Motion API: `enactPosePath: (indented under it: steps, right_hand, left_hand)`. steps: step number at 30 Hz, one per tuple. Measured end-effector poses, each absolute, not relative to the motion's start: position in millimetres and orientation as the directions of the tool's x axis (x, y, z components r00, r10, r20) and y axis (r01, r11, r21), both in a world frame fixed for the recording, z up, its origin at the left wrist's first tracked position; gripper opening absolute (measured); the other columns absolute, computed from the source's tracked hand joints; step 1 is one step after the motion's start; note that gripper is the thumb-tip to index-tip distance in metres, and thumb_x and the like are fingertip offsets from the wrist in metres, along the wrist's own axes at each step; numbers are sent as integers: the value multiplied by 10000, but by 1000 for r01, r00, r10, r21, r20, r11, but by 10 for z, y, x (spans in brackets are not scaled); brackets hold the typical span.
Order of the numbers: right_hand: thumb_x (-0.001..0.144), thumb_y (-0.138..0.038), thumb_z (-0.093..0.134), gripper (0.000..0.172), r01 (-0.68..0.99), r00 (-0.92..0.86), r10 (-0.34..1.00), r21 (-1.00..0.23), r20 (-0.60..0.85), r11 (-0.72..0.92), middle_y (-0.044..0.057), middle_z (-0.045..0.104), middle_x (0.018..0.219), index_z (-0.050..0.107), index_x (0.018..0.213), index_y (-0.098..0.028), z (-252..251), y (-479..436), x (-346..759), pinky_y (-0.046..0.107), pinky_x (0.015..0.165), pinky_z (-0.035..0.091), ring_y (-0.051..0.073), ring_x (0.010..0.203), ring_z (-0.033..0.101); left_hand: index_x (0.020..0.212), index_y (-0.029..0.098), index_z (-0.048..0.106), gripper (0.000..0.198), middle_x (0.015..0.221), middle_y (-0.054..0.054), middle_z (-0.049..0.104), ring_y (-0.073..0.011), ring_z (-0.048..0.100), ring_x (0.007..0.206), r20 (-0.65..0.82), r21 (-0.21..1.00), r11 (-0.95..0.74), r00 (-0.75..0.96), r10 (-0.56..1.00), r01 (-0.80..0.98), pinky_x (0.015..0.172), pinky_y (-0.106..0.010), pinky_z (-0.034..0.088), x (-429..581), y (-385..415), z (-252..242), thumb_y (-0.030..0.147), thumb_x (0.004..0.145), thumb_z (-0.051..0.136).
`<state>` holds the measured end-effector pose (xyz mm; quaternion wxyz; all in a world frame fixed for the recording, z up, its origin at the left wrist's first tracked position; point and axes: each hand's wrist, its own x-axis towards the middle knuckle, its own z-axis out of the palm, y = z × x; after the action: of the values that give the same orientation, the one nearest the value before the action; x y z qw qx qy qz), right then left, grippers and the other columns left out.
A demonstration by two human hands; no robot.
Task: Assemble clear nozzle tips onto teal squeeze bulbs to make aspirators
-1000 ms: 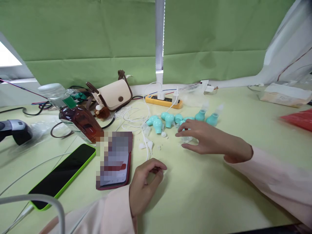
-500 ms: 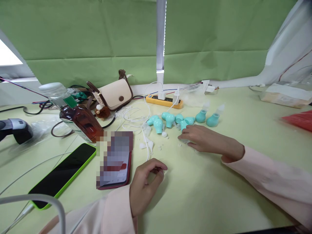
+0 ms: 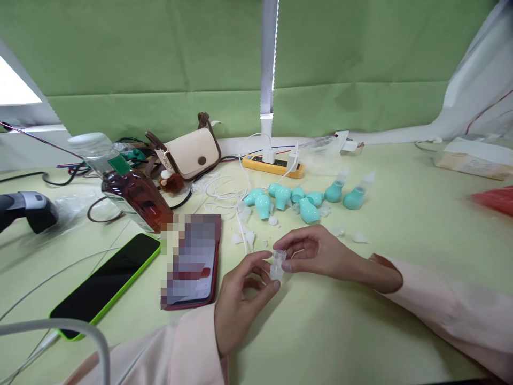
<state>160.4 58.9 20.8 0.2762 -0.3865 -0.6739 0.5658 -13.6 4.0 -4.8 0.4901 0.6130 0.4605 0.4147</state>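
Note:
My left hand [image 3: 240, 299] and my right hand [image 3: 320, 254] meet low over the pale green table [image 3: 360, 321]. Both pinch one small clear plastic piece [image 3: 278, 263] between their fingertips. Just beyond them lie several teal rubber bulbs [image 3: 308, 209], two of them standing with clear tips [image 3: 355, 197]. Small clear loose parts [image 3: 358, 238] are scattered on the table near the bulbs.
A phone in a red case [image 3: 192, 262] and a phone in a green case [image 3: 108, 283] lie at the left. Behind them are a brown drink bottle [image 3: 128, 190], a cream handbag [image 3: 188, 152], white cables [image 3: 216, 192] and a yellow power strip [image 3: 272, 166]. A red item [image 3: 495, 200] lies far right.
My right hand has drawn back from the teal bulbs towards me with a clear piece. My left hand has opened its curl and taken hold of that piece too.

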Motion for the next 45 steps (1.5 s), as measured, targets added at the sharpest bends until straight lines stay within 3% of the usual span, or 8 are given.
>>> enactPosePath:
  steps: [7,10,12,15,18,22,38,45]
  right_hand:
    - [607,-277,659,240,94,-568,802,-983,-181,-156,17,603,704,561,781,-143,197,545,1543,293,603,511,129,604,596]
    - [697,-323,572,191,164,-521,847,-986,-102,-17,36,605,728,565,766,-145,198,578,1550,306,616,515,142,653,595]
    - [769,-313,483,183,292,-485,871,-926,73,240,54,612,811,574,823,-164,182,616,1573,326,666,504,156,749,581]
    - [823,-218,389,224,530,-577,729,-511,367,677,78,569,1035,548,980,-196,132,664,1607,409,789,429,206,957,491]
    - [831,-163,349,314,616,-738,597,-47,314,787,97,427,1234,470,1117,-210,70,672,1602,477,780,374,269,1035,403]
    - [845,-189,325,331,629,-773,598,129,213,767,91,367,1278,430,1151,-264,0,668,1560,476,731,347,299,1037,376]
    - [806,-204,449,157,515,-749,589,-293,303,805,40,572,775,602,777,-187,-29,791,1618,346,706,318,162,815,479]
    - [735,-188,549,115,189,-576,679,-734,456,653,17,599,743,615,824,-219,114,688,1598,296,653,434,130,715,533]
  left_hand:
    - [982,175,550,264,866,-47,598,-135,537,721,84,965,-129,197,977,230,648,-249,457,-137,38,-46,201,719,546]
    - [937,172,579,227,839,-38,605,-117,525,650,115,944,-163,176,978,287,608,-234,450,-135,32,-43,189,716,530]
    - [899,169,589,202,829,-35,603,-108,511,618,119,930,-172,176,977,325,588,-227,440,-132,29,-40,170,711,517]
    - [867,162,589,187,821,-38,598,-124,522,668,107,920,-171,194,975,352,594,-225,429,-123,30,-36,147,703,500]
    - [849,158,591,175,786,-33,593,-129,521,679,103,914,-177,211,972,365,593,-223,415,-112,33,-33,151,703,496]
    - [841,156,599,171,715,-17,575,-109,483,601,109,908,-181,204,973,379,564,-216,396,-107,32,-31,168,704,498]
    - [917,148,593,239,730,-28,563,-109,493,614,30,955,-74,154,988,287,589,-225,421,-124,59,-80,244,703,552]
    - [907,130,592,256,718,-33,562,-116,513,628,-46,984,26,111,993,176,598,-235,428,-131,69,-68,288,709,564]
